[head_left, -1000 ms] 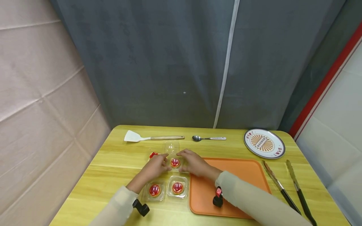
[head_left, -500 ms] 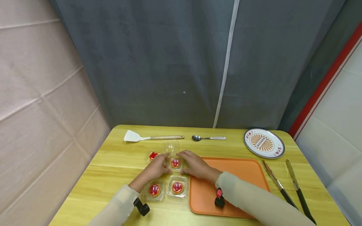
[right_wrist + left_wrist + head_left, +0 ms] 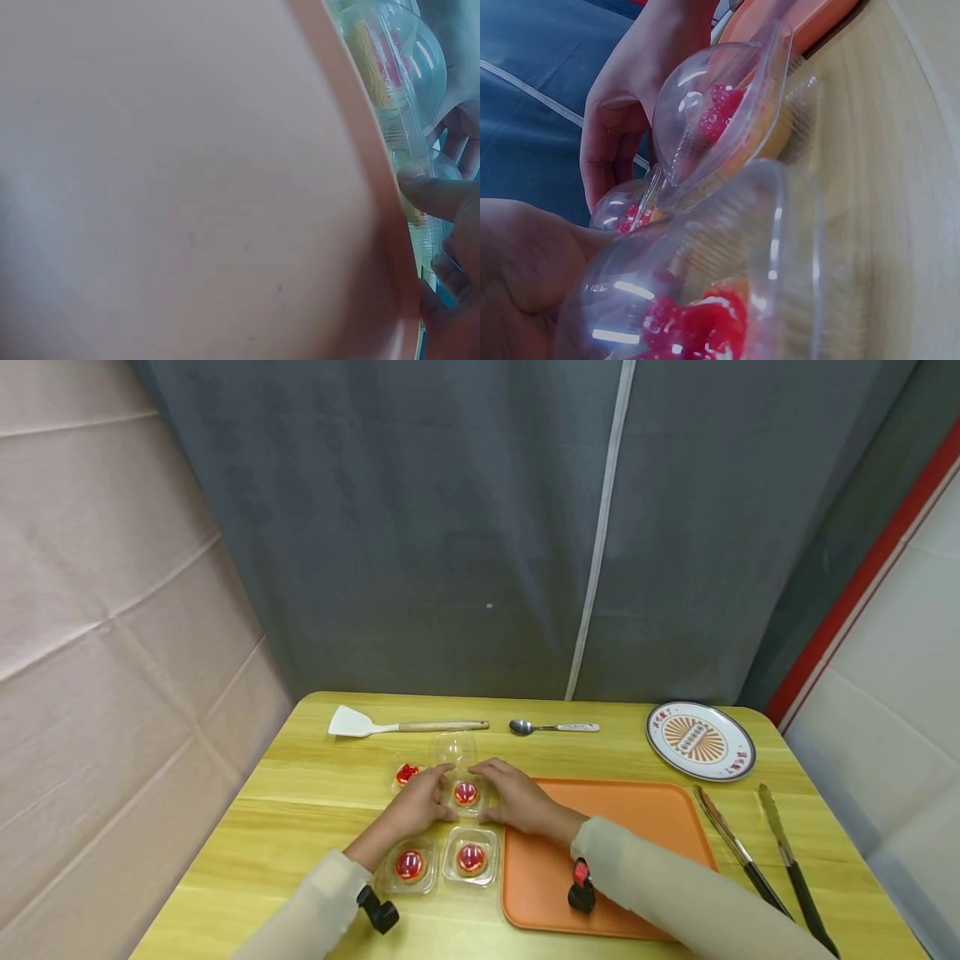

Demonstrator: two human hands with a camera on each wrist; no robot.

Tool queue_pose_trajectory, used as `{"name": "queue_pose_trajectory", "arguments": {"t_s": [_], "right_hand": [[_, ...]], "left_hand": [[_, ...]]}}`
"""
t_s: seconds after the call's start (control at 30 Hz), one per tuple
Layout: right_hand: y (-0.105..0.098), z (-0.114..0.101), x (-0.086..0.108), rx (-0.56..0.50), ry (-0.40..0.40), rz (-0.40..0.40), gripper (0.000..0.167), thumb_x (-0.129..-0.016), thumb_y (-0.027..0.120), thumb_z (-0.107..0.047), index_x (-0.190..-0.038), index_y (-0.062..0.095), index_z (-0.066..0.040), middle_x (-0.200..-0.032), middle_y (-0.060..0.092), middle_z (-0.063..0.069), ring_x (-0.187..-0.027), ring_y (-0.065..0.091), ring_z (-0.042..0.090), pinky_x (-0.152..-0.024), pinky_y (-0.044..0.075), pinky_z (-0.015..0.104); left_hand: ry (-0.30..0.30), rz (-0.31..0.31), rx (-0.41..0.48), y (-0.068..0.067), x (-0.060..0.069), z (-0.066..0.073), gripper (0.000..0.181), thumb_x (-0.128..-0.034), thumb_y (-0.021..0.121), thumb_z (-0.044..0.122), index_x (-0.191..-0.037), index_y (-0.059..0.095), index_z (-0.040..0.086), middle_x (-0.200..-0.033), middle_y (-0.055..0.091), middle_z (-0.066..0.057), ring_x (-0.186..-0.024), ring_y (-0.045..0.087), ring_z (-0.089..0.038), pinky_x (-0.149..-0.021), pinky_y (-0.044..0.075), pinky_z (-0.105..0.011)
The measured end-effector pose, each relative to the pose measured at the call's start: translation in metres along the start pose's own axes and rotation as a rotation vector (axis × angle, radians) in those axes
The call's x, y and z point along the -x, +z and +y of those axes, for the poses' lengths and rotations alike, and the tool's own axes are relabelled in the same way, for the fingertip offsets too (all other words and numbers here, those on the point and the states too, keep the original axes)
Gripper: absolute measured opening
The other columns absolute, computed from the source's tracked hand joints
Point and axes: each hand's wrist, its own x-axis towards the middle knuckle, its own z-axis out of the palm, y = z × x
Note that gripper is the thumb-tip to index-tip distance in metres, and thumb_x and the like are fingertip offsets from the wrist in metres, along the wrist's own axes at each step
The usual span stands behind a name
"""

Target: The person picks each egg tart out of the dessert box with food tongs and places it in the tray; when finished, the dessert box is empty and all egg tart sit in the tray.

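The left hand (image 3: 416, 799) and the right hand (image 3: 517, 797) are at opposite sides of one clear box (image 3: 468, 808), each with thumb and fingers bent round its edge. This box, containing a red-topped tart (image 3: 466, 792), is between both hands. An orange tray (image 3: 660, 814) lies beneath the right wrist.

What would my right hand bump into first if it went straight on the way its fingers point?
Most likely the clear plastic box holding a round, red-topped tart, directly left of your right hand. It looks so close that I can't tell whether the hand already touches it.
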Motion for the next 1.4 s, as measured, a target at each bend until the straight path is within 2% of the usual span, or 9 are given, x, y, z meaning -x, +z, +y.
{"name": "queue_pose_trajectory", "arguments": {"t_s": [0.17,0.4,0.8,1.1,1.4], "right_hand": [[-0.002,0.000,0.000,-0.047,0.011,-0.011,0.076,-0.082,0.089,-0.022,-0.148,0.054,-0.009,-0.144,0.056,0.006,-0.134,0.055,0.029,-0.112,0.048,0.049],[-0.004,0.003,-0.002,-0.108,0.036,-0.039,0.075,-0.083,0.089,-0.026,-0.148,0.054,-0.010,-0.145,0.057,0.005,-0.135,0.054,0.029,-0.114,0.046,0.049],[-0.008,0.001,-0.004,-0.177,0.052,-0.045,0.075,-0.081,0.090,-0.021,-0.146,0.056,-0.008,-0.144,0.058,0.009,-0.135,0.054,0.032,-0.113,0.046,0.051],[-0.009,0.000,-0.008,-0.246,0.111,-0.064,0.073,-0.082,0.089,-0.016,-0.146,0.056,-0.007,-0.143,0.058,0.012,-0.134,0.054,0.034,-0.113,0.046,0.053],[-0.011,0.001,-0.010,-0.290,0.124,-0.081,0.070,-0.083,0.088,-0.017,-0.145,0.057,-0.005,-0.143,0.058,0.013,-0.134,0.053,0.035,-0.113,0.044,0.055]], "left_hand": [[-0.004,0.009,-0.010,0.001,0.000,0.000,0.086,-0.0782,0.089,0.008,-0.152,0.045,-0.001,-0.124,0.064,-0.018,-0.077,0.060,-0.014,-0.067,0.055,-0.028],[-0.003,0.015,-0.016,0.003,0.000,0.000,0.082,-0.0796,0.088,0.007,-0.151,0.047,-0.001,-0.122,0.065,-0.016,-0.077,0.059,-0.014,-0.064,0.054,-0.027],[0.032,0.023,-0.081,0.005,0.000,0.001,0.079,-0.0824,0.087,0.007,-0.149,0.046,-0.003,-0.116,0.064,-0.014,-0.083,0.060,-0.015,-0.072,0.056,-0.030],[0.043,0.037,-0.105,0.006,0.001,0.003,0.076,-0.0840,0.086,0.008,-0.148,0.047,-0.004,-0.115,0.064,-0.012,-0.080,0.059,-0.013,-0.070,0.055,-0.028],[0.048,0.061,-0.117,0.007,0.001,0.003,0.073,-0.0828,0.087,0.009,-0.144,0.049,-0.003,-0.112,0.064,-0.011,-0.080,0.058,-0.013,-0.072,0.054,-0.030]]}}
